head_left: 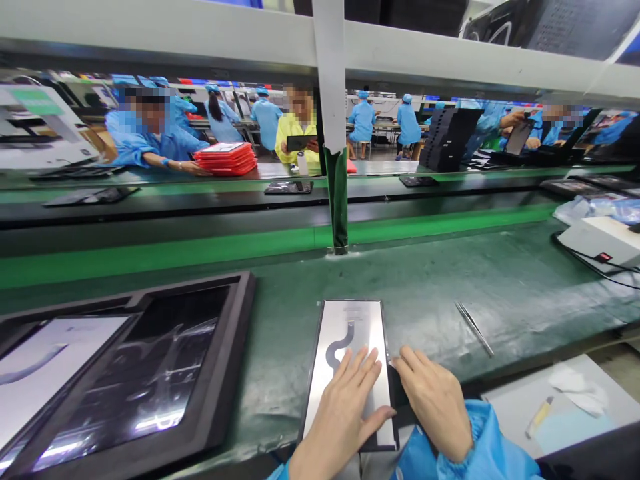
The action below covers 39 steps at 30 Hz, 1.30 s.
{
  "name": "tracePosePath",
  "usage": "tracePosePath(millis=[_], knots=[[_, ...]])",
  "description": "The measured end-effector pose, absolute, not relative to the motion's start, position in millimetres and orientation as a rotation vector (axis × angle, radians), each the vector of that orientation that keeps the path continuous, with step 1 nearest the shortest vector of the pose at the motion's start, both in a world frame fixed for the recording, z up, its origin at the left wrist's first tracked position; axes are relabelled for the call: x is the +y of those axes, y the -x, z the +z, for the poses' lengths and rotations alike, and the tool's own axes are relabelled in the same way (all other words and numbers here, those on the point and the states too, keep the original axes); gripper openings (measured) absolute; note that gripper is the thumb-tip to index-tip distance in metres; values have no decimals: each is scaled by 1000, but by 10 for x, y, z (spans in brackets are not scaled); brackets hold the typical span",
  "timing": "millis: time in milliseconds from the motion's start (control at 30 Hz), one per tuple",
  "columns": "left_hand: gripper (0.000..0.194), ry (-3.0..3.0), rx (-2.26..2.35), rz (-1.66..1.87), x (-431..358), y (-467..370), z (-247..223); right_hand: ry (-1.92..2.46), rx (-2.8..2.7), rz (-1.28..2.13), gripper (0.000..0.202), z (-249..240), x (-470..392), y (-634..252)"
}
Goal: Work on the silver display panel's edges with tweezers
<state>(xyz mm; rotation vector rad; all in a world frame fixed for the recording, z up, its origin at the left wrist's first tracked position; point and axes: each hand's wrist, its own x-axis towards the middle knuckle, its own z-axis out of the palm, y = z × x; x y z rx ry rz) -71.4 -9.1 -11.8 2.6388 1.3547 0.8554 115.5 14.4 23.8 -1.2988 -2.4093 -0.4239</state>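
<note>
A silver-backed display panel [369, 332] with a thin black frame lies on the green bench in front of me. A dark curved flex cable [332, 351] runs along its back. My left hand [347, 400] rests flat on the panel, fingers stretched out, hiding its lower middle part. Beside the panel's right edge, my right hand [434, 400] has its fingers curled together, thumb hidden. A tiny pale bit shows at its fingertips; I cannot make out what it is. Metal tweezers [475, 329] lie to the right of that hand.
At left, a black foam tray [245, 333] holds more display panels. Behind the bench runs a conveyor belt [215, 207] carrying several dark panels, with a post [339, 200] in front. A white box with cables [603, 243] stands at right. Co-workers in blue sit beyond.
</note>
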Motion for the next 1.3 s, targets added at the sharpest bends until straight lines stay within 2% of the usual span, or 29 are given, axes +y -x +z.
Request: tracePosePath(millis=[533,733,833,1000,1167,1300], knots=[[55,-2642,1352,878,-75,718,-115,1315,-2429,-375,30,239,176,-1165],[53,-2671,1341,858,-75,744,-98,1361,-2218,88,23,274,346,-1399],[53,-2722,1314,808,-54,764,-47,1427,-2122,135,27,245,362,-1462],[38,-2798,1306,653,164,765,85,1365,-2223,15,36,151,302,-1352],[57,-2853,1250,576,434,736,126,1308,-2292,-187,37,125,300,-1247],[59,-2829,1240,532,469,741,92,1291,-2307,-262,40,139,301,-1223]])
